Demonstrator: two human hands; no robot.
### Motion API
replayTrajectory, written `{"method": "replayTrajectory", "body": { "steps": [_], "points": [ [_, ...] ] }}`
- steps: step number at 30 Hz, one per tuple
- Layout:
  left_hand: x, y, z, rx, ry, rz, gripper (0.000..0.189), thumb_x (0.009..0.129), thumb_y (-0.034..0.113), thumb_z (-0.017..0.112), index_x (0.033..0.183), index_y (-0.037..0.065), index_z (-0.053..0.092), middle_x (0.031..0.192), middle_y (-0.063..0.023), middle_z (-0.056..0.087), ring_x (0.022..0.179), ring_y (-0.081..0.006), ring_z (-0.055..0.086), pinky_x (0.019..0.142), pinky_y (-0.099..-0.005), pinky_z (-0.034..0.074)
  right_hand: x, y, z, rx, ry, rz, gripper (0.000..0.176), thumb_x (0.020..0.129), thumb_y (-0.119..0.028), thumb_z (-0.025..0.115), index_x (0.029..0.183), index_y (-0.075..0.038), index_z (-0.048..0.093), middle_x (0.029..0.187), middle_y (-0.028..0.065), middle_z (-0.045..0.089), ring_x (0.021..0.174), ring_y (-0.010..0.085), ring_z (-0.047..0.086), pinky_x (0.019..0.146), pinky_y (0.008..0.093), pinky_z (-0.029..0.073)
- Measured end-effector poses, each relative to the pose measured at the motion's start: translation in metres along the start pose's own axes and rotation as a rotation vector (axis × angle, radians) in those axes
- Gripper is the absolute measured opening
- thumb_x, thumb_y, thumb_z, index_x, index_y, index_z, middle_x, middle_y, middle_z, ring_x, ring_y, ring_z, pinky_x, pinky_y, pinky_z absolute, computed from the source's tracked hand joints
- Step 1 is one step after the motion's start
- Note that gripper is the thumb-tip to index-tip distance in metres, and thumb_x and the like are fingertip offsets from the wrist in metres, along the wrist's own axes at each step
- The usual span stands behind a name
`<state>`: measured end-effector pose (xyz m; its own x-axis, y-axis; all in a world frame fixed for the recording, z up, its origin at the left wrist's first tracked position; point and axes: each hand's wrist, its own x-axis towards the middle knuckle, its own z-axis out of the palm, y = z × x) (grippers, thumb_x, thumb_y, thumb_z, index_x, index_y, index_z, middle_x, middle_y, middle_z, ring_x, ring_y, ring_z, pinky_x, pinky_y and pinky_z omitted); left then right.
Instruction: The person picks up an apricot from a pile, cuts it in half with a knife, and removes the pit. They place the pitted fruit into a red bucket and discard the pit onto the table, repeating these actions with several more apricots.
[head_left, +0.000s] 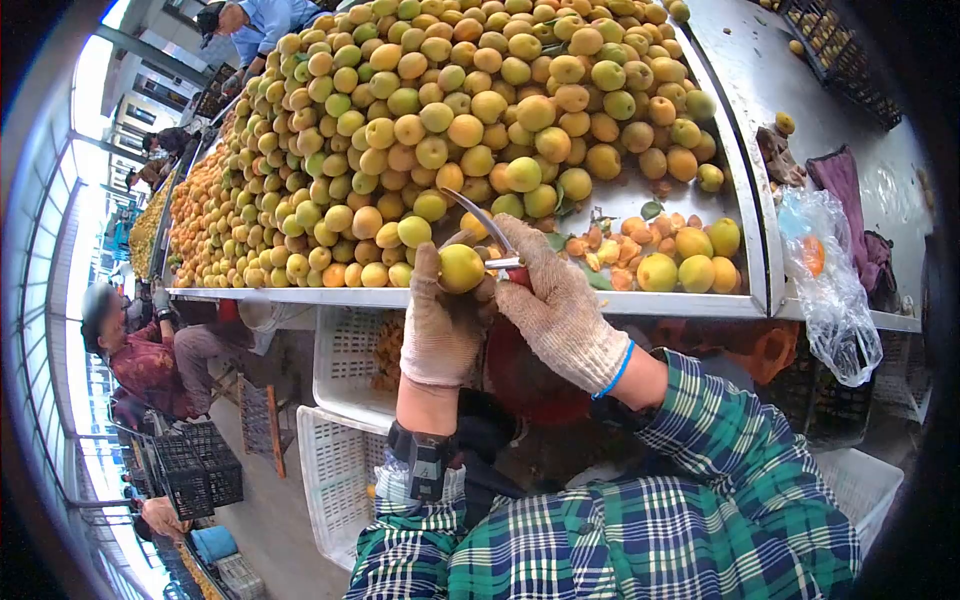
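The checked sleeves (700, 500) are closest, green, blue and white. There is a black watch (425, 465) on the left wrist. Both hands have knitted gloves on.

The left hand (438, 325) is curled around one round yellow-green fruit (461, 268). The fingers pinch it from below and from the left side. The fruit is held up in the air, just in front of the near edge of the table (680, 303).

The right hand (560, 310) is closed tight around a knife (482, 222). It sits just to the right of the fruit and touches the left hand. The knife blade is thin and curved. It starts at the right hand, goes up over the top of the fruit, and points far and to the left. The tip ends over the pile.

Under the table, below the hands, are white plastic crates (345, 365) with holes in them.

On the table, to the right of the hands, lie small orange cut pieces (610, 250) and a few whole fruits. Behind them a big heap of fruit (450, 110) fills the table all the way to the far end, yellow, green and orange.

A clear plastic bag (828, 290) hangs at the right edge of the table.

To the left, a person (150, 360) sits low beside the table. Far away at the top, another person in blue (262, 22) leans over the heap.
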<state>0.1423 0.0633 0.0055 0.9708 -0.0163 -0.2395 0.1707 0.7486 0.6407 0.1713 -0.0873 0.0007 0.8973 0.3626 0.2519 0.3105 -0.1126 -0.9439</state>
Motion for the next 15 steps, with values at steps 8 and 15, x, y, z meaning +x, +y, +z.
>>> {"method": "replayTrajectory", "body": {
  "steps": [8,15],
  "points": [
    [-0.012,-0.003,-0.005,0.05,0.189,0.126,0.047,0.094,0.046,0.049,0.116,0.004,0.056,0.105,-0.0093,0.06,0.096,-0.0202,0.058,0.086,-0.0335,0.048,-0.002,0.0,0.025,-0.066,-0.042,0.027,0.056,0.082,-0.014,0.053,0.135,-0.006,0.037,0.115,0.0215,0.055,0.097,0.0403,0.058,0.083,0.0467,0.047],
    [-0.018,-0.007,0.006,0.176,0.323,0.092,0.055,0.094,0.053,0.046,0.113,0.003,0.058,0.102,-0.0089,0.062,0.093,-0.0191,0.06,0.084,-0.0336,0.05,-0.008,0.008,0.035,-0.11,-0.01,-0.081,0.056,0.082,-0.015,0.053,0.135,-0.007,0.036,0.11,0.0232,0.057,0.095,0.0414,0.059,0.079,0.0486,0.048]
  ]
}}
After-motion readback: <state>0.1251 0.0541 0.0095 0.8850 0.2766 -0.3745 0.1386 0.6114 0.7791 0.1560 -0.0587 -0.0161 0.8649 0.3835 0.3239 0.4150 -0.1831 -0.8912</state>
